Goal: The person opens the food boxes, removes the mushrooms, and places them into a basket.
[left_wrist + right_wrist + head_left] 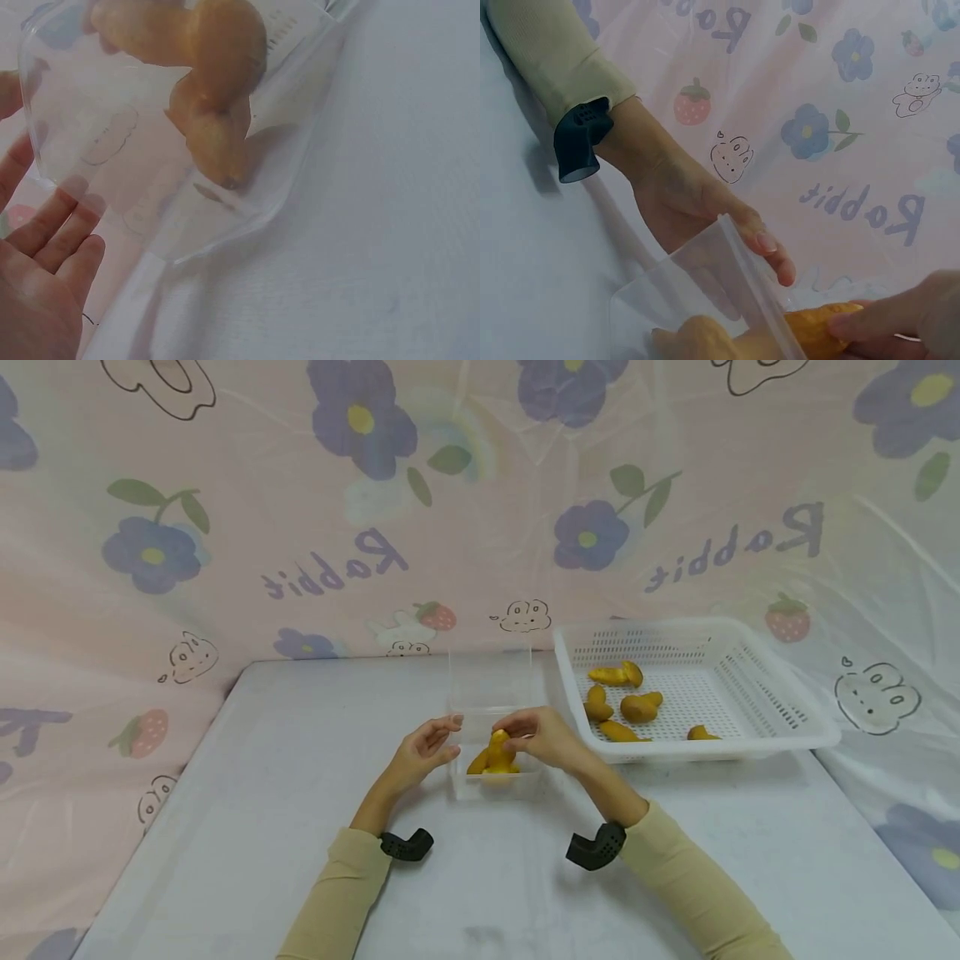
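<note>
A clear plastic box (467,789) stands on the table with its lid (489,677) raised at the back. Inside lie a few yellow-brown, mushroom-shaped pieces (214,90), smooth and stubby. My right hand (542,739) reaches over the box's right side and pinches one such piece (821,330) between thumb and fingers, upright above the others. At the box's left side is my left hand (426,750), fingers loosely bent and fingertips right at the clear wall, with nothing in its grasp.
To the right at the back sits a white perforated basket (780,745) holding several more yellow-brown pieces (639,707). A patterned curtain (480,527) hangs behind the white table (300,777). Black wrist bands (597,847) show at both sleeves.
</note>
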Available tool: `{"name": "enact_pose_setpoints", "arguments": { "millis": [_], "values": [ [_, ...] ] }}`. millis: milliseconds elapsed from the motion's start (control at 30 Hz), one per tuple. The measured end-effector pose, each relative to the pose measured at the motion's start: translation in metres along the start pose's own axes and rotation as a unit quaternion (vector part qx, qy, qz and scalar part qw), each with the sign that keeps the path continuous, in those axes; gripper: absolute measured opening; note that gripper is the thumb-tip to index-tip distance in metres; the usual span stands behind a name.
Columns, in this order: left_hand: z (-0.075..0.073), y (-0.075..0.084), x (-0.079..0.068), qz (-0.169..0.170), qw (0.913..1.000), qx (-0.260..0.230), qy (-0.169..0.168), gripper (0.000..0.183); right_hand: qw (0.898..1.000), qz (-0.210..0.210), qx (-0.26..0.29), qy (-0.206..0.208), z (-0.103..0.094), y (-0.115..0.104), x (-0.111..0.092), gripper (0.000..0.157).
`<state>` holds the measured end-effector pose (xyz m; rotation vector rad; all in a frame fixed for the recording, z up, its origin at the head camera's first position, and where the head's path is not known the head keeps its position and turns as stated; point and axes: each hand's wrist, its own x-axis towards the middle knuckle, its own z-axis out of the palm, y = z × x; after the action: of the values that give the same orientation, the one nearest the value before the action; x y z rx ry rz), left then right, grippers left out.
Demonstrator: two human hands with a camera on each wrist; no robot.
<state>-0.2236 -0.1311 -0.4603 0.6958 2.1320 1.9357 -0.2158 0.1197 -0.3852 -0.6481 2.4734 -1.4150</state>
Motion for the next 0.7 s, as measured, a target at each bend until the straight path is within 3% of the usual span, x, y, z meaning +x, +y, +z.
{"name": "enact_pose_setpoints", "arguments": {
  "millis": [200,700],
  "values": [
    [0.000,0.000,0.001,-0.012,0.9999,0.003,0.003,0.045,0.998,0.033,0.022,0.040,-0.004,-0.003,0.000,0.026],
    [-0.001,-0.003,0.001,-0.008,0.9999,-0.012,0.000,0.050,0.986,0.053,0.119,0.100,-0.021,-0.013,-0.010,0.037]
  ]
}}
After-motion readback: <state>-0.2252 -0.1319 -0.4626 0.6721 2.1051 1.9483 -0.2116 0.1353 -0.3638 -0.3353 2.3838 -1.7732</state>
